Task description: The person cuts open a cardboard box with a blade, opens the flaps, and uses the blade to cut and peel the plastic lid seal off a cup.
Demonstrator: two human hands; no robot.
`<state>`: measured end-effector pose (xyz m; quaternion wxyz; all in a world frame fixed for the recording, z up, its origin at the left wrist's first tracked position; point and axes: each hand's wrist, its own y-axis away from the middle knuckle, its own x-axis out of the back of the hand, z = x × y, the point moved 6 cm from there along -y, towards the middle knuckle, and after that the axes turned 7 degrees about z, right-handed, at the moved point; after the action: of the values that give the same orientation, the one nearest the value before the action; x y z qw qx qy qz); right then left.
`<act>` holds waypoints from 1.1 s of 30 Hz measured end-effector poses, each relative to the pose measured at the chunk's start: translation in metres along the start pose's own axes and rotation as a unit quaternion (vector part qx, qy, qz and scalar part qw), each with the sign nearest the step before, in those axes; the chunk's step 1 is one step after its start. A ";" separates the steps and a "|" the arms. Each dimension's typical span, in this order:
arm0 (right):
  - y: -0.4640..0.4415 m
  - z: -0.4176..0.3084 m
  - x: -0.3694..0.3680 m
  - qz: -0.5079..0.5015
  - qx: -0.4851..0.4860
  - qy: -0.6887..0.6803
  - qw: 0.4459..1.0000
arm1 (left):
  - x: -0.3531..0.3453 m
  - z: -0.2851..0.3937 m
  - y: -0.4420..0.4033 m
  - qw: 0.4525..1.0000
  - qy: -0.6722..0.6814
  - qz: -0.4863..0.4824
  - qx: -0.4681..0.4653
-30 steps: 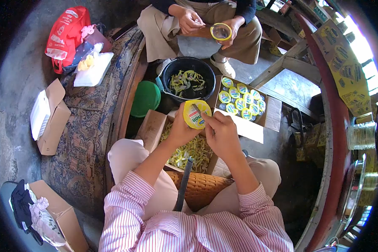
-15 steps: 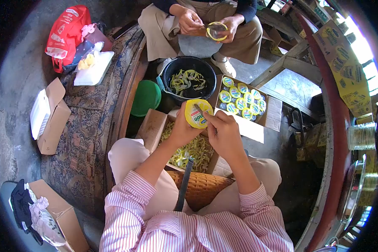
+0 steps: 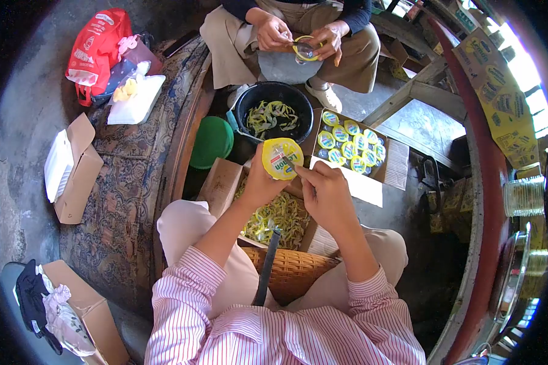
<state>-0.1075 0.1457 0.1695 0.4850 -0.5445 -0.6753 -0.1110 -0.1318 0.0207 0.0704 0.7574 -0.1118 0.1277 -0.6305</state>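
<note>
Yellow and white with green and red lettering on the hand-held round-topped cup (image 3: 276,166); dull grey on the slim blade-like tool (image 3: 289,162). Reddish-pink stripes over white on the long-sleeved cloth shirt (image 3: 256,340), yellow-green on the thin curled strips (image 3: 279,220), orange-brown weave on the wicker basket (image 3: 301,267), black on the round bucket (image 3: 275,93).

Grey floor (image 3: 350,104), patterned upholstery (image 3: 100,255), bright light (image 3: 522,58)

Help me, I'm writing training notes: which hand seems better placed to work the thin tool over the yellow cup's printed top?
Probably the right hand: it holds the thin tool, whose tip lies over the yellow cup. The left hand is occupied holding that cup.
</note>
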 end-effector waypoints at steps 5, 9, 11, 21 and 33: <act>0.002 -0.002 0.004 -0.011 0.001 0.012 1.000 | 0.006 0.000 -0.004 0.999 -0.032 0.008 0.003; 0.004 -0.002 0.008 -0.013 0.002 -0.007 1.000 | 0.009 0.004 -0.005 1.000 -0.023 0.018 0.011; 0.006 -0.001 0.009 -0.016 0.001 -0.018 1.000 | 0.009 0.006 -0.005 1.000 -0.024 0.012 0.016; 0.004 0.008 0.043 0.028 0.037 0.019 0.999 | 0.004 0.002 -0.004 0.998 -0.005 -0.042 0.049; 0.005 0.008 0.035 -0.022 0.124 0.007 0.992 | -0.018 0.014 0.018 0.951 0.057 -0.245 0.179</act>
<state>-0.1053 0.1749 0.1911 0.5509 -0.4647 -0.6920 -0.0410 -0.1136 0.0420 0.0790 0.5790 0.0341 0.0245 -0.8142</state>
